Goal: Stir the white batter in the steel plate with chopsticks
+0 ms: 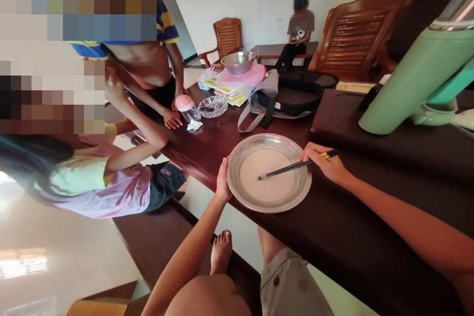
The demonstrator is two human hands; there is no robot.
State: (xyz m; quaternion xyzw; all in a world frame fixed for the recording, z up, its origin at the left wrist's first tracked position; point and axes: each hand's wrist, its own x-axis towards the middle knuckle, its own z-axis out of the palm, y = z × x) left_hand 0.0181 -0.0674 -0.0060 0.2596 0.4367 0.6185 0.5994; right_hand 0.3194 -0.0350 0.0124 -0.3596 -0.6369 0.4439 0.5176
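A: That dark reddish table (207, 150) is the biggest thing there, right? Where's the steel bowl (267, 141) on it?

B: Yep, biggest. Bowl's at the near edge, rim poking out over the side. Person in a pink and pale yellow top (126, 187) is left of the bowl, person in a striped top (151, 69) is farther back on that side, and a seated person (300, 29) is way beyond it.

A: Next size down?

B: Black and gray backpack (292, 94), just beyond the bowl. Then the bowl itself, with pale milky liquid (255, 163) in it. Green flask (411, 69) is off to its right.

A: And the hands?

B: Left hand (222, 181) is holding the bowl's left side, thumb up along the rim. Other fingers are mostly hidden, so can't tell how they're spread. Right hand (326, 162) is by the bowl's right rim, fingers closed around dark chopsticks (283, 170) that slant across it, tips down at the liquid. Smallest is a crumpled white tissue (194, 125), left of the bowl and farther back.
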